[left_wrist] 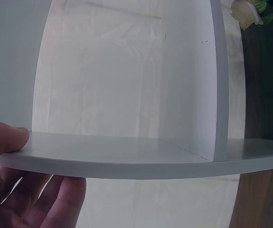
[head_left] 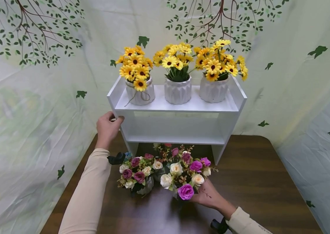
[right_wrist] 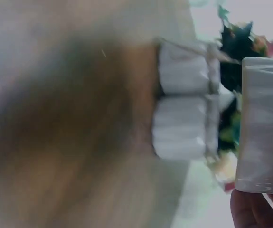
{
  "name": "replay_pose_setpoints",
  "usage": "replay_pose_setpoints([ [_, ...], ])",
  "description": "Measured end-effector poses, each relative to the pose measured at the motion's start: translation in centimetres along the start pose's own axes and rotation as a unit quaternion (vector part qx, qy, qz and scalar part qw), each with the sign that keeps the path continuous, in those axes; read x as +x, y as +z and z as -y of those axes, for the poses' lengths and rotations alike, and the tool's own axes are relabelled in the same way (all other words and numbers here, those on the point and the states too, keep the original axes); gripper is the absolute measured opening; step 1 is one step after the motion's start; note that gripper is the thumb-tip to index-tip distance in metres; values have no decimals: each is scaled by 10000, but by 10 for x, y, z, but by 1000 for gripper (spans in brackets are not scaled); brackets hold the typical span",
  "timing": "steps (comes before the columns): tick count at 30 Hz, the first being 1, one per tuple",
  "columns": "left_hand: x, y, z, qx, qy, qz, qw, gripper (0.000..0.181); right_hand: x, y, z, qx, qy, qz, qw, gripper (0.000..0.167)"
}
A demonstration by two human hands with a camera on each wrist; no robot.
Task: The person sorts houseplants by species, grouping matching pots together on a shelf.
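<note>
My left hand (head_left: 108, 127) grips the left side panel of the white shelf (head_left: 179, 142); in the left wrist view the thumb lies inside the panel (left_wrist: 127, 169) and the fingers outside. My right hand (head_left: 210, 194) holds a white pot (right_wrist: 264, 126) of purple and cream roses (head_left: 195, 166), in front of the shelf. Left of it, a pot (head_left: 146, 187) of mauve and cream roses stands on the table, with another flower arrangement (head_left: 165, 156) behind. In the right wrist view two white pots (right_wrist: 181, 128) stand side by side beyond the held one.
Three white pots of yellow flowers (head_left: 178, 91) stand in a row on the shelf's top board. The brown table (head_left: 252, 175) extends to both sides. Behind hangs a pale cloth (head_left: 287, 97) with printed leaves and branches.
</note>
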State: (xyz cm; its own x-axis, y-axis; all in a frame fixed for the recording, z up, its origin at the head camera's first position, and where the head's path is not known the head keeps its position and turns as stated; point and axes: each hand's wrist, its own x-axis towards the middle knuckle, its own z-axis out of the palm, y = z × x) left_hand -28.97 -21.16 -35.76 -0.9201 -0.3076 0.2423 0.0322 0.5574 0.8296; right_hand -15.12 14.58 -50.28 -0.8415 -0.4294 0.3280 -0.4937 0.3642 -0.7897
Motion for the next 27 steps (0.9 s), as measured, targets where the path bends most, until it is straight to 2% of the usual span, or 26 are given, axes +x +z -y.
replay_pose_setpoints([
  [5,0,0,0,38,-12,10,10000,36,8,-29,7,-417,69,-229,9988,76],
  [10,0,0,0,29,16,-18,10000,37,29,-50,19,-727,171,-358,9966,65],
  [13,0,0,0,-27,-15,2,10000,37,45,-57,27,-966,360,-454,9936,63],
  [20,1,-1,-1,-117,-86,90,9999,38,80,-60,43,-1052,749,-465,9905,81],
  [27,0,-1,-1,-54,-80,118,9999,38,100,-51,47,-923,908,-415,9907,85],
])
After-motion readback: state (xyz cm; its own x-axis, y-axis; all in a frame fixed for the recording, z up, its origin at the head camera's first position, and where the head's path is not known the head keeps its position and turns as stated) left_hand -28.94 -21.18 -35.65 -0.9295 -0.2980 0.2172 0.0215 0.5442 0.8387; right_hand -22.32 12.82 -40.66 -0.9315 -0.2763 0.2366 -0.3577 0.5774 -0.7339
